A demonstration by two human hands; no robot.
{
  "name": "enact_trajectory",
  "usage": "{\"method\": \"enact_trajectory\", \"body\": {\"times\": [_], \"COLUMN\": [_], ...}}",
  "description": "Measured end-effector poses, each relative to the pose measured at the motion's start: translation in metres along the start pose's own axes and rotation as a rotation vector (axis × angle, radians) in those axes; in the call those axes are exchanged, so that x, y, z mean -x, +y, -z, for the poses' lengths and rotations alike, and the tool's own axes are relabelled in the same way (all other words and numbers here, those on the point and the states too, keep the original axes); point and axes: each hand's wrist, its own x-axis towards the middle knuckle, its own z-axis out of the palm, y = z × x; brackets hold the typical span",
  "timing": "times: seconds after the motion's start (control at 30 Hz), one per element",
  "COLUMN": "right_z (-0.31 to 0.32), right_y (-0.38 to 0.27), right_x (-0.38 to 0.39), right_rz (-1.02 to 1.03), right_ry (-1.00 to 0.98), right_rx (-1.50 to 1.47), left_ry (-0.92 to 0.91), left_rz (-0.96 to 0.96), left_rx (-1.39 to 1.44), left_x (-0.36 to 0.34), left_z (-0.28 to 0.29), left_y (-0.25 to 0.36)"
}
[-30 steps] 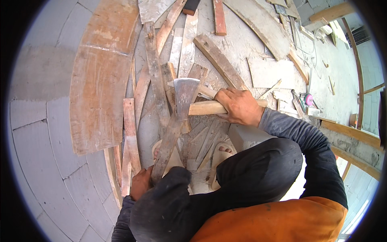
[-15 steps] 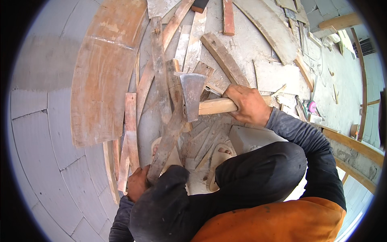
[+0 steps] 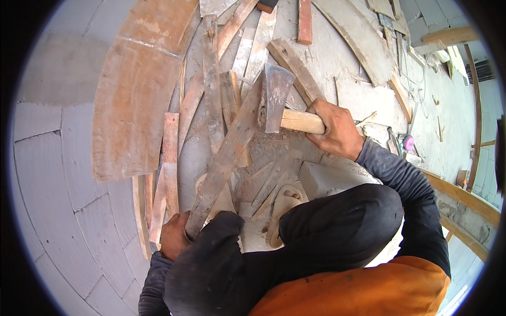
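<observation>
My right hand (image 3: 340, 129) is closed round the pale wooden handle of an axe (image 3: 278, 97). The axe's broad, worn steel head is beside the upper part of a weathered wooden plank (image 3: 224, 163); whether the two touch I cannot tell. That plank slants from beside my left knee up and away to the right. At its near end my left hand (image 3: 175, 235) grips it, with most of the fingers hidden behind the wood and the knee. Under the axe, a pale block (image 3: 334, 179) and scraps of wood lie by my sandalled feet.
A large brown board (image 3: 132, 105) leans at the left against a grey block wall (image 3: 42, 174). Loose planks lie scattered ahead, among them a dark beam (image 3: 298, 71) and a short reddish piece (image 3: 304, 21). A pink tape measure (image 3: 408, 142) sits at the right.
The axe has moved up and to the right, its head now tilted. The far end of the plank shows higher and further right. Both hands keep their grip.
</observation>
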Motion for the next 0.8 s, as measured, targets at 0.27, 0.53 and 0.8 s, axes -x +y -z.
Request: {"method": "enact_trajectory", "body": {"times": [0.27, 0.53, 0.8], "right_z": [0.003, 0.014, 0.025], "right_y": [0.000, -0.012, -0.016], "right_x": [0.000, 0.001, 0.004], "right_rz": [-0.071, -0.048, -0.045], "right_ry": [0.053, 0.058, 0.045], "right_rx": [0.002, 0.027, 0.052], "left_ry": [-0.041, -0.029, 0.000], "left_rz": [0.005, 0.047, 0.014], "left_rx": [-0.001, 0.072, 0.063], "left_x": [0.005, 0.015, 0.017], "left_z": [-0.003, -0.005, 0.003], "left_y": [-0.016, -0.016, -0.019]}}
